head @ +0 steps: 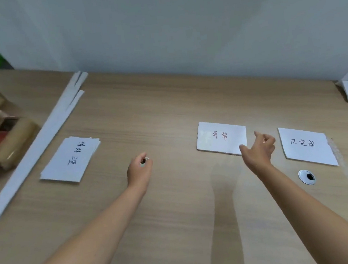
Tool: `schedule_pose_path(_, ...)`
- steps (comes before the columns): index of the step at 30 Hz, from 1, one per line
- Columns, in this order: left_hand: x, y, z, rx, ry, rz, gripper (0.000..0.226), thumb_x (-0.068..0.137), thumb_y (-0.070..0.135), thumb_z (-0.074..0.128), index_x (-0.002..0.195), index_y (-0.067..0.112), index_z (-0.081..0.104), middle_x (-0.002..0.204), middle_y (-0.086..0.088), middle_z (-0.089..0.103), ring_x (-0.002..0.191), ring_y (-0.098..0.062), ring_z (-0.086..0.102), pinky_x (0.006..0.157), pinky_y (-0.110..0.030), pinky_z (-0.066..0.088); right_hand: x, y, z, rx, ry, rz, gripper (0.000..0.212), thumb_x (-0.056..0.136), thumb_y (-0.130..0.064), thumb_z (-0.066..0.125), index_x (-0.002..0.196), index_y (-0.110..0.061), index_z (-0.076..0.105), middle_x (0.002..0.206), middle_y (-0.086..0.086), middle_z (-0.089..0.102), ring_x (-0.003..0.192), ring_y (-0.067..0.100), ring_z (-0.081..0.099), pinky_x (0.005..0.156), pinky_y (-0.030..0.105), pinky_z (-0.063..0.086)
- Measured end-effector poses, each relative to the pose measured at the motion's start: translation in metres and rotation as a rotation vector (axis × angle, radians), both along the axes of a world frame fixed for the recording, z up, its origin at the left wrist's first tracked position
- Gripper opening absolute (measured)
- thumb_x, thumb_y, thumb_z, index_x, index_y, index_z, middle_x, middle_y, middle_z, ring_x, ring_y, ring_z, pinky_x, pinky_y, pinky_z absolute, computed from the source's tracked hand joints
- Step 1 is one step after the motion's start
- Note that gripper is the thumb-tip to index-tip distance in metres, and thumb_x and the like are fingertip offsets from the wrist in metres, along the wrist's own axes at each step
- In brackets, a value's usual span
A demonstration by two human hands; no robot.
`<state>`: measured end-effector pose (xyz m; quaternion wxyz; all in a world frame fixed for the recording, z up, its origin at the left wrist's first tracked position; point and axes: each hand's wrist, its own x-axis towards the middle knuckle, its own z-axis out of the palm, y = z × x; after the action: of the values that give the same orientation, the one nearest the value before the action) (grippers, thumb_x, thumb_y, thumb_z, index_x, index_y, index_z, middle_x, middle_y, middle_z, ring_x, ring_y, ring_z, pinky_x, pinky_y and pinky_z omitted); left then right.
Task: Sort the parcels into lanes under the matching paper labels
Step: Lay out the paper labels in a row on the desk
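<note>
Parcels (2, 137) at far left of the table (175, 196), taped boxes, judged light, stiff and tape-slick, so grasp across opposite sides; left hand (139, 171) curled, contents unclear; right hand (258, 151) loosely bent, thumb touching the middle label (221, 137), gripping nothing.

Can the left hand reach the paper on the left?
Probably yes. The left hand is just right of that paper, and only bare table lies between them.

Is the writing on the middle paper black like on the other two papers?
No, the middle paper label has red writing, while the left label and the right label have black writing.
</note>
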<state>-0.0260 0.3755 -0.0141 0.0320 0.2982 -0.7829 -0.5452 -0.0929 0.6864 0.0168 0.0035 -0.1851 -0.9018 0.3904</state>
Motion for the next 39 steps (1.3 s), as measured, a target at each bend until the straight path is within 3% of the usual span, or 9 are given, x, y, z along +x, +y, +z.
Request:
schedule_pose_path(4, 0.033, -0.079, 0.052, -0.317, -0.011, -0.078, 0.048, 0.097, 0.021, 0.05, 0.145, 0.019, 0.047, 0.152, -0.001, 0.043, 0.138, -0.022, 0.04, 0.113, -0.037, 0.033, 0.016, -0.059, 0.039, -0.064, -0.018, 0.144, 0.069, 0.098, -0.021, 0.053, 0.157, -0.01, 0.019, 0.156, 0.008, 0.016, 0.145, 0.026, 0.016, 0.114, 0.04, 0.026)
schedule_pose_path(9, 0.062, -0.165, 0.102, -0.476, 0.03, -0.025, 0.046, 0.099, 0.024, 0.046, 0.145, 0.02, 0.046, 0.152, 0.002, 0.043, 0.137, -0.024, 0.041, 0.114, -0.04, 0.032, 0.042, -0.155, 0.066, -0.061, -0.022, 0.327, 0.069, 0.097, -0.021, 0.054, 0.156, -0.012, 0.02, 0.156, 0.011, 0.018, 0.145, 0.029, 0.015, 0.117, 0.042, 0.023)
schedule_pose_path(19, 0.091, -0.305, 0.098, -0.528, -0.034, -0.03, 0.045, 0.1, 0.019, 0.045, 0.144, 0.011, 0.046, 0.151, -0.005, 0.043, 0.137, -0.026, 0.041, 0.11, -0.039, 0.032, 0.064, -0.342, 0.073, -0.108, -0.056, 0.432, 0.059, 0.095, -0.016, 0.056, 0.15, -0.008, 0.034, 0.149, 0.01, 0.027, 0.14, 0.026, 0.024, 0.111, 0.032, 0.028)
schedule_pose_path(26, 0.042, -0.396, 0.063, -0.396, -0.054, -0.128, 0.041, 0.1, 0.018, 0.045, 0.141, 0.011, 0.049, 0.145, -0.006, 0.047, 0.132, -0.026, 0.046, 0.109, -0.042, 0.04, 0.052, -0.44, 0.043, -0.134, -0.174, 0.406, 0.056, 0.098, -0.02, 0.051, 0.15, -0.011, 0.034, 0.15, 0.007, 0.03, 0.141, 0.024, 0.028, 0.11, 0.037, 0.034)
schedule_pose_path(28, 0.03, -0.413, 0.044, -0.362, -0.062, -0.171, 0.037, 0.1, 0.018, 0.046, 0.135, 0.011, 0.054, 0.138, -0.005, 0.052, 0.126, -0.024, 0.05, 0.107, -0.042, 0.042, 0.047, -0.465, 0.029, -0.144, -0.217, 0.388, 0.055, 0.098, -0.02, 0.05, 0.15, -0.01, 0.035, 0.15, 0.008, 0.032, 0.141, 0.024, 0.029, 0.111, 0.038, 0.035)
schedule_pose_path(30, 0.019, -0.424, 0.022, -0.32, -0.091, -0.206, 0.021, 0.099, 0.015, 0.046, 0.114, 0.018, 0.061, 0.124, 0.0, 0.055, 0.108, -0.019, 0.052, 0.095, -0.033, 0.043, 0.042, -0.489, 0.012, -0.158, -0.274, 0.381, 0.055, 0.098, -0.021, 0.05, 0.15, -0.009, 0.036, 0.15, 0.009, 0.032, 0.141, 0.025, 0.031, 0.112, 0.04, 0.036)
schedule_pose_path(31, 0.014, -0.428, 0.01, -0.304, -0.108, -0.227, 0.014, 0.099, 0.013, 0.046, 0.098, 0.023, 0.057, 0.116, -0.001, 0.055, 0.097, -0.018, 0.049, 0.087, -0.03, 0.042, 0.04, -0.5, 0.003, -0.164, -0.308, 0.373, 0.055, 0.097, -0.021, 0.051, 0.149, -0.009, 0.037, 0.149, 0.009, 0.032, 0.139, 0.026, 0.033, 0.112, 0.041, 0.036)
schedule_pose_path(33, 0.005, -0.432, -0.013, -0.288, -0.144, -0.274, 0.029, 0.099, 0.01, 0.044, 0.078, 0.03, 0.04, 0.105, -0.003, 0.05, 0.087, -0.018, 0.042, 0.077, -0.03, 0.037, 0.037, -0.519, -0.014, -0.167, -0.376, 0.359, 0.048, 0.096, -0.022, 0.051, 0.142, -0.009, 0.044, 0.144, 0.009, 0.034, 0.134, 0.027, 0.038, 0.11, 0.043, 0.039)
schedule_pose_path(39, -0.019, -0.438, -0.068, -0.218, -0.257, -0.377, 0.029, 0.092, 0.008, 0.045, 0.067, 0.014, 0.031, 0.079, -0.003, 0.037, 0.068, -0.02, 0.033, 0.06, -0.028, 0.026, 0.028, -0.55, -0.065, -0.167, -0.533, 0.299, 0.048, 0.095, -0.021, 0.054, 0.137, -0.004, 0.04, 0.138, 0.008, 0.029, 0.126, 0.028, 0.044, 0.1, 0.037, 0.043)
